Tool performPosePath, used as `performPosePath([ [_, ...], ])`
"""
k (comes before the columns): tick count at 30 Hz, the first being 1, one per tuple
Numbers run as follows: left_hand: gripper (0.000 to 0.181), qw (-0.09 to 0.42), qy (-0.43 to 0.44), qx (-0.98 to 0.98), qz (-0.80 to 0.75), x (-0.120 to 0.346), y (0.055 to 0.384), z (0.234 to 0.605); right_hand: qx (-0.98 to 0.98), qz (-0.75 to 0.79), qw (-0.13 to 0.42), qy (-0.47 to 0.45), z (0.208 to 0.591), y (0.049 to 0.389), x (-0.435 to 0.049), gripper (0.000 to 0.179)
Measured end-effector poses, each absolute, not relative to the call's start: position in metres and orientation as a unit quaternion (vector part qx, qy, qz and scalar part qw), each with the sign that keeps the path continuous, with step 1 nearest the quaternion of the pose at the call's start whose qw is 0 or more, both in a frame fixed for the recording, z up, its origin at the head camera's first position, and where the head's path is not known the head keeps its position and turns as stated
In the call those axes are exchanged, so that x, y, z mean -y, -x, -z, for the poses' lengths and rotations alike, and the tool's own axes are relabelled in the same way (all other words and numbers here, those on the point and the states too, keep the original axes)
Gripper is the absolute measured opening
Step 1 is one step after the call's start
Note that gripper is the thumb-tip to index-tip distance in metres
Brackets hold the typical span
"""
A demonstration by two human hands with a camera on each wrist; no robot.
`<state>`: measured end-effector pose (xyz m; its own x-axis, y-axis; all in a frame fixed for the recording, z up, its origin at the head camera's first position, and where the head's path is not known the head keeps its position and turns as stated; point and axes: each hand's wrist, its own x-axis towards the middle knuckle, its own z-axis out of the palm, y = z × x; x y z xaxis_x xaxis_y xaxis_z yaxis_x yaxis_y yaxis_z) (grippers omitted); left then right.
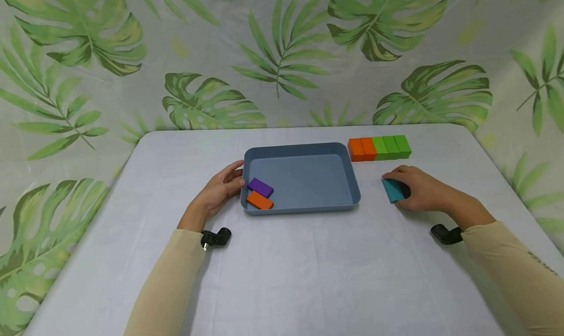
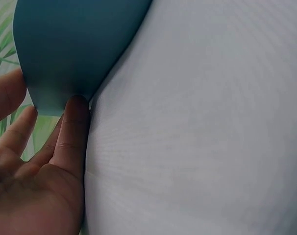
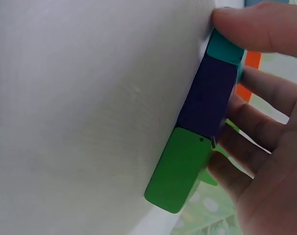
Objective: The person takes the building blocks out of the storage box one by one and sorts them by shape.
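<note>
My left hand [image 1: 220, 189] touches the left wall of a blue-grey tray [image 1: 301, 210] with its fingers fairly straight; the left wrist view shows fingertips against the tray's outer side [image 2: 75, 49]. Inside the tray, by that end, lie a purple block [image 1: 261, 187] and an orange block [image 1: 259, 200]. To the right of the tray, my right hand [image 1: 425, 191] pinches a teal block [image 1: 392, 191] between thumb and fingers. In the right wrist view, a dark purple block [image 3: 207, 95] and a green block [image 3: 178, 169] stand in line with it, mostly hidden by the hand from above.
Behind the right hand, beside the tray's far right corner, stands a row of orange blocks [image 1: 362, 150] and green blocks [image 1: 391, 147]. A white cloth covers the table [image 1: 308, 267]. A leaf-patterned curtain [image 1: 299, 47] hangs behind the table's far edge.
</note>
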<state>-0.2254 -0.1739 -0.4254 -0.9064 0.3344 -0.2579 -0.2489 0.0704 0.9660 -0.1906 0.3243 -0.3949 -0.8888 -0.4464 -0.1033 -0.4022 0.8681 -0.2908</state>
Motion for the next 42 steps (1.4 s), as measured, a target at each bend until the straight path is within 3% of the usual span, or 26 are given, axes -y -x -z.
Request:
performPosePath([
  [6,0.067,0.213,-0.028,-0.701,-0.68,0.173,0.225,0.425,-0.96,0.148,0.081,0.222,0.391,0.194,-0.327,0.065],
  [14,0.068,0.214,-0.029,-0.698,-0.682,0.173,0.225,0.426,-0.954,0.179,0.042,0.236,0.363,0.203,-0.322,0.05],
  [23,0.068,0.216,-0.039,-0.697,-0.683,0.174,0.226,0.425,-0.949,0.191,0.039,0.248,0.328,0.219,-0.283,0.044],
  [31,0.067,0.217,-0.04,-0.7,-0.679,0.174,0.226,0.426,-0.933,0.179,0.072,0.303,0.313,0.239,-0.231,0.04],
  [42,0.068,0.217,-0.036,-0.701,-0.678,0.175,0.226,0.426,-0.918,0.15,0.135,0.343,0.311,0.252,-0.171,0.05],
])
